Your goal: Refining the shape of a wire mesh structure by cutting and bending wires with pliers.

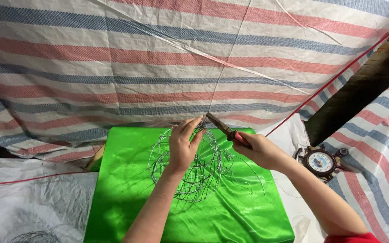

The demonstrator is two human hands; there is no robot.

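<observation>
Two hands: left hand (183, 143) grips wire basket (194, 166), right hand (260, 150) pliers (223, 129).

A bright green satin cloth (127, 198) covers the desk. Behind and around it hangs a striped tarpaulin (113, 58) in red, blue and white. A small round clock (320, 161) shaped like a ship's wheel lies at the right, near a dark wooden beam (361, 85). Grey plastic sheeting (28, 198) lies at the left.
</observation>
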